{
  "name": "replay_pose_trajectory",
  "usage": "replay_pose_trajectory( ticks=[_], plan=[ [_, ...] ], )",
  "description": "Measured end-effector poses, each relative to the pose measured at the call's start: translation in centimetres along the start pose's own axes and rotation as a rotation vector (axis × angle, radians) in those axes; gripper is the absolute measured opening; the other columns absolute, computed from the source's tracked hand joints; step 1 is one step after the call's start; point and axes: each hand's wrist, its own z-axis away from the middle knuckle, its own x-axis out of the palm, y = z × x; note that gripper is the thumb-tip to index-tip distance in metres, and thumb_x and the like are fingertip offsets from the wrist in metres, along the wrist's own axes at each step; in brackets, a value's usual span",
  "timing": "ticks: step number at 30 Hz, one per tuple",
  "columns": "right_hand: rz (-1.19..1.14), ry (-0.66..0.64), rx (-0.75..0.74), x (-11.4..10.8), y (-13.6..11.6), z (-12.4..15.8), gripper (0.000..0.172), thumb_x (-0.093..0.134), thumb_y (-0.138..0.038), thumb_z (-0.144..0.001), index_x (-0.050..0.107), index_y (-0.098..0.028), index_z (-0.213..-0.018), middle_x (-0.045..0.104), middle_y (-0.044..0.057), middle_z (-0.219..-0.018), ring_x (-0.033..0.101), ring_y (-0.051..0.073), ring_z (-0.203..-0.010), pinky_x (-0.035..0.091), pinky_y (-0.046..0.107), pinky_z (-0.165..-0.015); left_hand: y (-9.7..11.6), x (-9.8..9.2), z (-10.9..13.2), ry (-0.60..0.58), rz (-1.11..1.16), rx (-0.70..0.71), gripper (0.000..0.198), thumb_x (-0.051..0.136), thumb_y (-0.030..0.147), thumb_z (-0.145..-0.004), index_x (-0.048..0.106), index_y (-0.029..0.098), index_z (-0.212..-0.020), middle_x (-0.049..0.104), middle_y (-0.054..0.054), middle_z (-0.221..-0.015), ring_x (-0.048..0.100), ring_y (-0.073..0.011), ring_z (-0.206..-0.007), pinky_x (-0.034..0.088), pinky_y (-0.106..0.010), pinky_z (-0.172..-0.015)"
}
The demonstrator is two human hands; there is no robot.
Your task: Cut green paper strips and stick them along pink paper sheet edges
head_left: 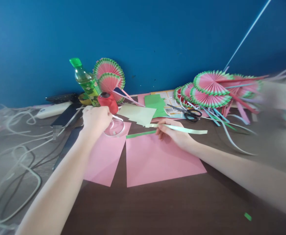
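Note:
My left hand [96, 120] is closed at the upper left edge of a thin clear roll of tape [115, 134], which looks tilted up over a pink sheet [103, 160]. Its fingertips are partly hidden. Between thumb and fingers, my right hand [173, 130] pinches a narrow pale green paper strip [194, 131] that points to the right. Below that hand lies a second pink sheet [162, 160] with a green strip [140, 134] along its top edge. Pale green paper [138, 113] lies just behind, between my hands.
Folded watermelon-coloured paper fans [213, 88] pile up at the back right, near black scissors [192, 114]. Another fan [108, 73] stands by a green-capped bottle [87, 81] and a red object [108, 102]. White cables [22, 166] sprawl at left. A green scrap [248, 216] lies in front.

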Motion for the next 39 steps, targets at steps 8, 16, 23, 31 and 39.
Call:
replay_pose_trajectory(
  ticks=[8, 16, 23, 31, 39],
  plan=[
    [0.025, -0.026, -0.028, -0.1, 0.1, 0.0, 0.025, 0.062, -0.036, -0.075, 0.066, -0.015, -0.089, 0.064, 0.001, -0.065, 0.059, 0.011, -0.052, 0.05, 0.028, -0.052, -1.3, -0.4, -0.1, -0.011, -0.077, -0.092, 0.023, 0.05, 0.027, -0.071, 0.064, 0.017, -0.086, 0.065, -0.017, -0.096, 0.057, -0.0332, -0.094, 0.039, -0.041, -0.078],
    [0.147, -0.099, -0.057, 0.0, -0.5, 0.5, 0.019, 0.059, -0.032, -0.077, 0.066, -0.016, -0.085, 0.066, 0.002, -0.069, 0.062, 0.013, -0.059, 0.052, 0.029, -0.06, 0.4, 0.1, 0.3, 0.015, 0.378, 0.317, 0.026, 0.041, 0.025, -0.079, 0.062, 0.021, -0.093, 0.065, -0.006, -0.101, 0.058, -0.0224, -0.094, 0.04, -0.033, -0.085],
    [0.272, -0.182, -0.095, 0.2, -1.1, 1.0, 0.016, 0.056, -0.026, -0.078, 0.068, -0.019, -0.086, 0.066, 0.002, -0.07, 0.062, 0.013, -0.065, 0.052, 0.029, -0.067, 4.2, 0.7, 2.3, -0.457, 0.781, 0.585, 0.031, 0.039, 0.035, -0.084, 0.065, 0.022, -0.095, 0.067, 0.0, -0.101, 0.059, -0.0158, -0.095, 0.041, -0.025, -0.084],
    [0.375, -0.236, -0.128, 0.2, -1.1, 1.1, 0.017, 0.057, -0.027, -0.079, 0.07, -0.023, -0.089, 0.068, 0.001, -0.075, 0.064, 0.015, -0.072, 0.05, 0.029, -0.071, 3.6, 0.9, 2.1, -0.665, 0.665, 0.583, 0.025, 0.05, 0.039, -0.077, 0.07, 0.024, -0.08, 0.07, 0.001, -0.081, 0.061, -0.0151, -0.081, 0.04, -0.023, -0.072],
    [0.385, -0.323, -0.209, 0.0, -0.7, 0.7, 0.019, 0.06, -0.027, -0.076, 0.07, -0.025, -0.092, 0.068, 0.001, -0.088, 0.062, 0.016, -0.083, 0.049, 0.031, -0.077, 2.8, 1.0, 1.7, -0.667, 0.545, 0.597, 0.018, 0.051, 0.027, -0.067, 0.068, 0.023, -0.073, 0.067, 0.001, -0.081, 0.057, -0.014, -0.074, 0.039, -0.021, -0.064]
  ],
)
